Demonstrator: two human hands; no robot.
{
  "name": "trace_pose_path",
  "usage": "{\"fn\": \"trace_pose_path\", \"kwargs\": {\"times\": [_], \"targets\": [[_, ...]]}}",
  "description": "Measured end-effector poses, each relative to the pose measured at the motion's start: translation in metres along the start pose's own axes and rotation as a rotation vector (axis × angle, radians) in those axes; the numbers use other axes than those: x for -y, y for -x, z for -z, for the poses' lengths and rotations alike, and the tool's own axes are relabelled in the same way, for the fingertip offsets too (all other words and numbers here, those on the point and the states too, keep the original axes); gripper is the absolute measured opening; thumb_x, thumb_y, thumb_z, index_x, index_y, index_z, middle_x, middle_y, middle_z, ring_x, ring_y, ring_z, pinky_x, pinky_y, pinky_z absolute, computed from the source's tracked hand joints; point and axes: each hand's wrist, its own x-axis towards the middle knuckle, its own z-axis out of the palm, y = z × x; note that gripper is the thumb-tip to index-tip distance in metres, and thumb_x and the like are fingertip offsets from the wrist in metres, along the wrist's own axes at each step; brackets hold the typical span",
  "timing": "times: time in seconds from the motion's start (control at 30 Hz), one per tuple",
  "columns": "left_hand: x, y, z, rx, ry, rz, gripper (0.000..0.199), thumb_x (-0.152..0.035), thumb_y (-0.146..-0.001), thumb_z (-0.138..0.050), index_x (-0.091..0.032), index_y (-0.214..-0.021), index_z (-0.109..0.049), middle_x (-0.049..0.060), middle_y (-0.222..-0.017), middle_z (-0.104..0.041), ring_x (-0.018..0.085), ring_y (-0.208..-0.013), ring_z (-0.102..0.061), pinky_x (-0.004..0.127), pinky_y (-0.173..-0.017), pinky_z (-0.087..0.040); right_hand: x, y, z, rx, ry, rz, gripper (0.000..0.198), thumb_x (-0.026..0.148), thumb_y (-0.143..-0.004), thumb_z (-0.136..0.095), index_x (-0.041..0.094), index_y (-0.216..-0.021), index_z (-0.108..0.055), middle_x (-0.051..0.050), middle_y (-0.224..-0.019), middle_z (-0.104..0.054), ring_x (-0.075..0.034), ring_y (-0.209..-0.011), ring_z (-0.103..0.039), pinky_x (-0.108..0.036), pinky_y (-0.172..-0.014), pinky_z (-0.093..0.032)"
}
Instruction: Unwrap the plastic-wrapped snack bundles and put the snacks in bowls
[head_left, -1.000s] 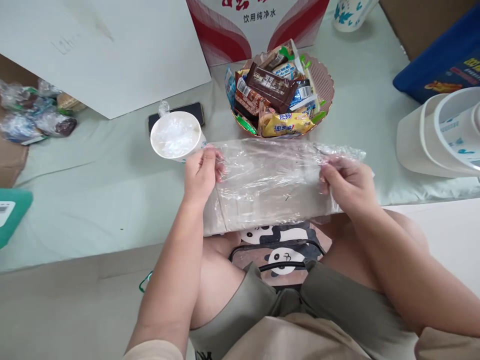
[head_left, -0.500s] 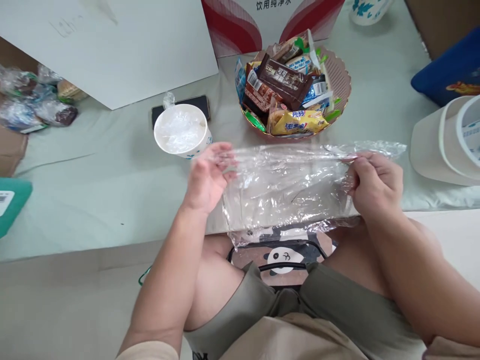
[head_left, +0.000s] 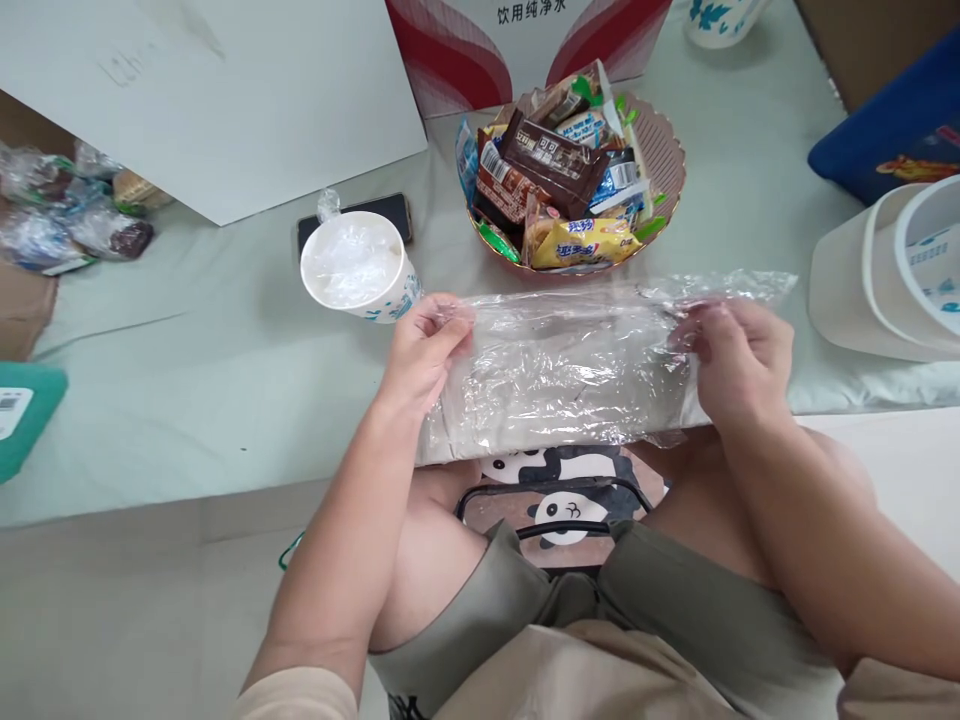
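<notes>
A clear plastic bag [head_left: 570,370] is stretched flat between my two hands above the table's front edge. My left hand [head_left: 424,345] pinches its left upper corner between thumb and fingers. At the opposite end, my right hand [head_left: 742,355] is closed on the bag, and a crumpled part of the film sticks out beyond it. Just behind my left hand stands a paper cup [head_left: 401,290] stuffed with clear plastic film. A pink bowl [head_left: 664,150] heaped with wrapped snacks [head_left: 555,165] sits beyond the bag.
Under the cup's back lies a phone [head_left: 397,215]. White plastic buckets [head_left: 844,280] and a blue box [head_left: 885,150] are on the right. Bagged snacks [head_left: 82,210] and a teal packet [head_left: 34,400] lie left. White and red boxes [head_left: 300,100] stand at the back.
My left fingers, spread and blurred before, have closed on the bag's left corner. The bag is pulled flatter, and its lower edge has risen a little. My right hand keeps its grip.
</notes>
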Motion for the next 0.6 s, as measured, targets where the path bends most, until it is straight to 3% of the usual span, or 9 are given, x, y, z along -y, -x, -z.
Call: {"fn": "trace_pose_path", "kwargs": {"times": [0.03,0.1,0.13,0.23,0.3,0.37,0.5,0.6], "targets": [[-0.0004,0.0000,0.0007,0.010,0.008,-0.013,0.032,-0.025,-0.066,-0.088,-0.022,-0.083,-0.061,-0.006,-0.068,-0.059,0.006,-0.058,-0.055,0.018,-0.054,-0.045,0.0010,-0.0002,-0.0007,-0.012,0.007,0.031,0.013,0.028,-0.073,-0.068,0.020,-0.084,-0.069,-0.003,-0.078,-0.070,-0.014,-0.060,-0.060,-0.028,-0.053,-0.048],[-0.0011,0.0002,0.0026,0.024,0.010,-0.020,0.042,-0.023,-0.059,-0.091,-0.024,-0.090,-0.063,-0.006,-0.072,-0.061,0.007,-0.063,-0.058,0.019,-0.060,-0.050,0.0015,-0.0004,-0.0014,-0.019,0.014,0.115,0.040,0.024,-0.066,-0.076,0.023,-0.105,-0.069,-0.003,-0.089,-0.073,-0.015,-0.072,-0.068,-0.030,-0.064,-0.054],[-0.0013,0.0002,0.0037,0.027,0.009,-0.017,0.046,-0.021,-0.057,-0.092,-0.025,-0.092,-0.064,-0.006,-0.074,-0.062,0.008,-0.065,-0.060,0.020,-0.062,-0.051,0.0012,-0.0004,-0.0014,-0.019,0.023,0.154,0.044,0.023,-0.066,-0.078,0.024,-0.109,-0.069,-0.002,-0.090,-0.073,-0.015,-0.075,-0.069,-0.030,-0.067,-0.054],[-0.0009,-0.0014,0.0071,0.010,0.028,-0.045,0.053,-0.016,-0.050,-0.095,-0.025,-0.094,-0.065,-0.005,-0.078,-0.066,0.009,-0.070,-0.064,0.020,-0.066,-0.054,-0.0009,0.0005,-0.0008,-0.052,0.097,0.231,0.010,0.026,-0.076,-0.074,0.021,-0.083,-0.070,-0.001,-0.071,-0.070,-0.014,-0.063,-0.066,-0.030,-0.063,-0.052],[-0.0004,-0.0026,0.0090,0.013,0.042,-0.057,0.057,-0.015,-0.048,-0.096,-0.024,-0.096,-0.066,-0.003,-0.086,-0.070,0.011,-0.079,-0.068,0.020,-0.071,-0.056,-0.0023,0.0015,-0.0007,-0.097,0.082,0.271,0.019,0.032,-0.083,-0.069,0.020,-0.068,-0.066,0.000,-0.057,-0.063,-0.013,-0.051,-0.060,-0.029,-0.054,-0.049],[0.0000,-0.0029,0.0096,0.044,0.015,0.011,0.055,-0.021,-0.051,-0.096,-0.021,-0.097,-0.066,0.000,-0.090,-0.073,0.013,-0.083,-0.071,0.023,-0.074,-0.058,-0.0036,0.0023,-0.0007,-0.102,0.017,0.302,0.030,0.041,-0.089,-0.065,0.020,-0.067,-0.065,-0.001,-0.057,-0.062,-0.013,-0.046,-0.057,-0.029,-0.047,-0.044],[0.0004,-0.0024,0.0069,0.041,-0.165,0.197,0.036,-0.028,-0.064,-0.089,-0.016,-0.087,-0.064,0.002,-0.073,-0.071,0.015,-0.062,-0.070,0.024,-0.056,-0.054,-0.0053,0.0023,0.0004,-0.037,-0.007,0.386,0.035,0.055,-0.086,-0.071,0.021,-0.086,-0.068,-0.001,-0.064,-0.066,-0.015,-0.051,-0.061,-0.031,-0.048,-0.043],[0.0033,-0.0042,0.0049,-0.028,-0.254,0.181,0.026,-0.025,-0.072,-0.083,-0.019,-0.088,-0.063,-0.003,-0.063,-0.063,0.012,-0.046,-0.061,0.021,-0.041,-0.041,-0.0032,0.0021,0.0021,-0.081,0.082,0.425,0.047,0.069,-0.079,-0.071,0.023,-0.086,-0.065,-0.002,-0.068,-0.065,-0.016,-0.054,-0.059,-0.034,-0.054,-0.045]]}}
